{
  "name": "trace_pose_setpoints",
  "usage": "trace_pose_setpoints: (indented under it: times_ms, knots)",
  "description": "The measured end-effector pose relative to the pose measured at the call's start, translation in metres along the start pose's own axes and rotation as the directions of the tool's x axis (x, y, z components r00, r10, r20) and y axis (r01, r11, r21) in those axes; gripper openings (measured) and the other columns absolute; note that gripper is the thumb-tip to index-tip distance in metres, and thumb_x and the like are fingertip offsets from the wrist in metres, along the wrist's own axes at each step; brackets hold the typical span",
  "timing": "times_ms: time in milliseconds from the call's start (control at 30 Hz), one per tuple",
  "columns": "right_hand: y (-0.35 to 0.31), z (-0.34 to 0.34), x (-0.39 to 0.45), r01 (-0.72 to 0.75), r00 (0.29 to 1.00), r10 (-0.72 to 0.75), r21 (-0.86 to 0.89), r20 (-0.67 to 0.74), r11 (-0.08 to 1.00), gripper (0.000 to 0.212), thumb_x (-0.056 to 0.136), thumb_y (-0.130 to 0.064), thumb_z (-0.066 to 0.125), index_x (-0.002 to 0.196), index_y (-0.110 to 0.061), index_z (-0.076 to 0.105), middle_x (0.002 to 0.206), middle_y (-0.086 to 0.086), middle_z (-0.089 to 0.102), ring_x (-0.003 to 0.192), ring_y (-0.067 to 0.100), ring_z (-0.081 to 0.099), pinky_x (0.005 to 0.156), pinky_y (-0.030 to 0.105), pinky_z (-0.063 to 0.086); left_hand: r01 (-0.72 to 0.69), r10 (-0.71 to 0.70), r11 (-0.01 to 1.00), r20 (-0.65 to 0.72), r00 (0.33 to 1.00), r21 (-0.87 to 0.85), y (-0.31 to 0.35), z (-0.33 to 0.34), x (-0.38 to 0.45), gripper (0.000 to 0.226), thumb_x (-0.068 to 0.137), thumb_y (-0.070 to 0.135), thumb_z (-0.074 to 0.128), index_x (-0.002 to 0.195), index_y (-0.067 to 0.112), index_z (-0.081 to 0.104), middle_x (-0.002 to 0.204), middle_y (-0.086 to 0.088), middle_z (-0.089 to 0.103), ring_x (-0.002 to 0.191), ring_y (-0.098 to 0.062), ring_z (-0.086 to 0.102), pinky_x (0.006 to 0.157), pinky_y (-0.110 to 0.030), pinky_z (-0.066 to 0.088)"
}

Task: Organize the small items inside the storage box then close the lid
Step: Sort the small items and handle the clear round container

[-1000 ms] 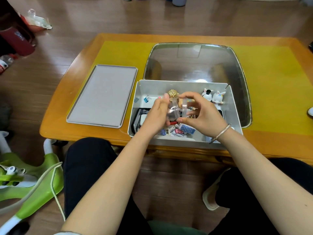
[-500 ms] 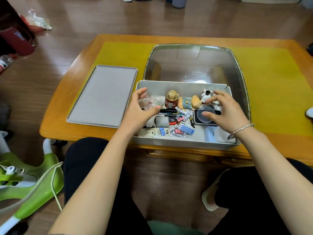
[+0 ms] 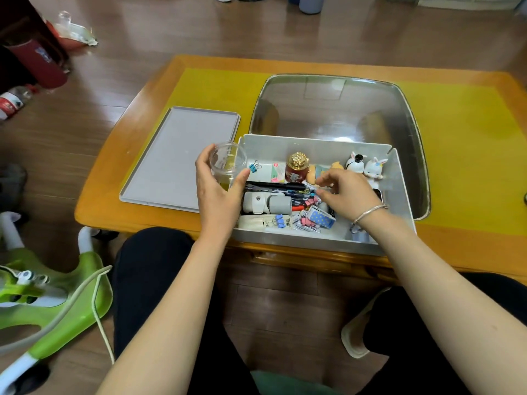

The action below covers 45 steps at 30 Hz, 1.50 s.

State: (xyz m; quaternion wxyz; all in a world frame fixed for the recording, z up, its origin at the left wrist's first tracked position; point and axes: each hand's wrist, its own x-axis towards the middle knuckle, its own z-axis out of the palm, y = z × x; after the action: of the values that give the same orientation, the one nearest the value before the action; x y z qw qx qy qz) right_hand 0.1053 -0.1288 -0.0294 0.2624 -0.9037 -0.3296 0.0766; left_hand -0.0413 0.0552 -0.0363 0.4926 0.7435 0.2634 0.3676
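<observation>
Two bunny figurines (image 3: 366, 165) stand in the far right corner of the grey storage box (image 3: 398, 195), w/ a gold-capped red jar (image 3: 297, 168) near the middle of the back wall and a blue binder clip (image 3: 254, 167) to its left. Box sits open at the near edge of the wooden desk (image 3: 470, 132), long axis running left-right; interior is cluttered w/ black pens (image 3: 275, 186) lying left-right, a grey pouch (image 3: 266, 203), pink and blue clips. Its flat grey lid (image 3: 182, 158) lies on the desk just left of the box, long axis front-to-back. Left hand (image 3: 216, 192) holds a clear plastic cup (image 3: 227, 162) upright over the box's left wall, grip curled round it. Right hand (image 3: 346, 193) is inside the box over the clutter, fingers loosely bent; can't tell if they pinch anything.
</observation>
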Motion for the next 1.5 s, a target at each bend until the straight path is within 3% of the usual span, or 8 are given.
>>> trace_pose_setpoints:
  times_ms: [200,367,467,633,833,1100,1233,1500]
  knots:
    - [-0.007,0.018,0.019,-0.014,0.988,0.043,-0.191,0.148,0.981,0.033,0.085,-0.019,0.063,0.118,-0.015,0.062,0.118,0.005,0.064,0.114,0.024,0.054,0.099,0.037,0.042,0.014,-0.012,1.000,0.095,0.995,-0.017,-0.016,0.007,-0.003,0.067,0.089,0.015,0.064,0.143,0.016,0.024,0.134,0.010,0.035,0.116,0.025,0.033,0.092,0.000,0.033]
    - [-0.019,0.020,0.017,0.036,0.984,-0.027,-0.045,0.178,0.998,0.023,0.086,0.000,0.056,0.091,-0.015,0.072,0.098,0.002,0.068,0.096,0.022,0.062,0.089,0.037,0.050,0.047,-0.045,0.996,0.026,0.999,-0.076,-0.021,0.007,-0.002,0.064,0.092,0.017,0.061,0.142,0.022,0.021,0.129,0.027,0.031,0.120,0.016,0.038,0.093,-0.009,0.041]
    - [-0.031,0.014,0.019,0.109,0.977,-0.109,0.013,0.186,0.994,0.030,0.082,0.004,0.055,0.073,-0.019,0.073,0.094,0.002,0.067,0.090,0.020,0.061,0.085,0.037,0.050,0.053,-0.053,0.997,-0.003,0.999,-0.065,-0.024,0.008,-0.002,0.067,0.092,0.017,0.061,0.143,0.020,0.018,0.133,0.011,0.033,0.116,0.019,0.037,0.097,-0.012,0.041]
    - [-0.061,0.016,0.045,0.134,0.987,-0.136,0.033,0.080,0.990,0.023,0.078,0.001,0.054,0.079,-0.017,0.068,0.090,0.006,0.062,0.078,0.018,0.053,0.083,0.027,0.043,0.096,-0.096,0.995,-0.002,0.995,-0.042,-0.026,0.010,-0.002,0.070,0.092,0.015,0.061,0.145,0.016,0.016,0.136,0.004,0.033,0.112,0.010,0.041,0.095,-0.010,0.039]
    - [-0.085,0.048,0.090,0.133,0.969,-0.063,-0.288,0.240,0.948,0.039,0.084,0.001,0.050,0.121,-0.011,0.059,0.121,0.015,0.060,0.111,0.035,0.055,0.089,0.038,0.047,0.099,-0.099,0.995,0.002,0.995,-0.010,-0.028,0.010,-0.001,0.070,0.090,0.015,0.063,0.145,0.015,0.021,0.145,-0.006,0.032,0.119,0.004,0.035,0.090,0.002,0.031]
    - [-0.097,0.070,0.106,0.061,0.960,0.052,-0.386,0.274,0.920,0.024,0.084,0.002,0.054,0.107,-0.001,0.062,0.109,0.023,0.062,0.101,0.040,0.060,0.070,0.035,0.041,0.094,-0.094,0.996,-0.019,0.995,-0.001,-0.025,0.011,-0.002,0.070,0.088,0.014,0.066,0.144,0.013,0.024,0.143,-0.007,0.033,0.116,0.009,0.035,0.087,0.004,0.031]
    - [-0.094,0.075,0.108,0.051,0.954,0.062,-0.363,0.293,0.930,0.026,0.083,0.000,0.057,0.108,-0.003,0.064,0.110,0.022,0.063,0.101,0.040,0.060,0.078,0.037,0.047,0.090,-0.090,0.996,-0.012,0.996,-0.003,-0.026,0.011,-0.003,0.070,0.089,0.014,0.065,0.144,0.013,0.023,0.144,-0.007,0.032,0.113,0.028,0.031,0.082,0.005,0.033]
    - [-0.089,0.068,0.101,0.041,0.985,0.001,-0.241,0.173,0.970,0.023,0.081,-0.002,0.056,0.092,-0.013,0.073,0.099,0.012,0.070,0.092,0.033,0.063,0.082,0.035,0.052,0.062,-0.062,0.998,-0.007,0.998,0.011,-0.025,0.011,-0.003,0.070,0.088,0.013,0.066,0.145,0.015,0.025,0.144,-0.007,0.031,0.113,0.030,0.028,0.082,0.006,0.031]
